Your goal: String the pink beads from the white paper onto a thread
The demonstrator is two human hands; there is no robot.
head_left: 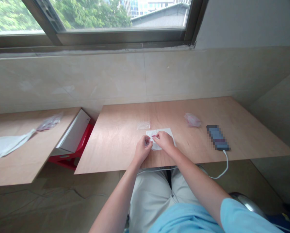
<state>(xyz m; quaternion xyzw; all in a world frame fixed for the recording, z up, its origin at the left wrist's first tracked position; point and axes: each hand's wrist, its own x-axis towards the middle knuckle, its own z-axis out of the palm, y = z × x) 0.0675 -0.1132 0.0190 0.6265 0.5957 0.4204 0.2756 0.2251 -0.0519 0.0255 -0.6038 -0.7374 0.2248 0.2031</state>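
Both my hands meet over a white sheet (168, 132) lying on the wooden table (125, 145). My left hand (143, 149) is closed in a pinch at the sheet's left edge, holding something too small to make out. My right hand (163, 140) rests on the sheet with fingers pinched together, close to some small pink bits (154, 136). The fingertips of the two hands almost touch.
A small clear plastic bag (143, 125) lies just behind the sheet, and a crumpled pinkish bag (192, 120) sits to the right. A phone (218, 137) with a white cable (224, 166) lies at the right. A second table (26, 155) at left holds white packets; a white box (74, 132) on a red stool stands between the tables.
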